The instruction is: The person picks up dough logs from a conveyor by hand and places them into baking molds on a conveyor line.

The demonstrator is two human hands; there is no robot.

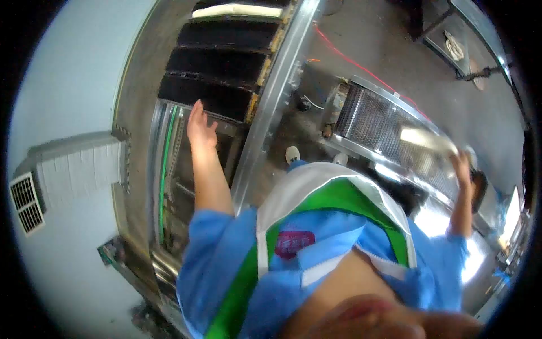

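Observation:
My left hand (201,129) is open, fingers stretched, at the near edge of a row of black slats or trays (212,65) on a metal-framed machine. Nothing shows in its fingers. A long pale strip, like dough (237,10), lies across the far end of the black row. Out to the right, my right hand (462,169) is closed at the end of another pale, dough-like strip (423,137), which is blurred by motion. This strip is above a metal mesh conveyor (372,116).
A steel rail (274,93) runs along the black row's right side. A red hose or cable (361,66) crosses the floor beyond the mesh conveyor. At upper right stands a metal rack (477,34) with a pale cloth-like item (453,46). A shiny metal surface (435,217) lies below my right hand.

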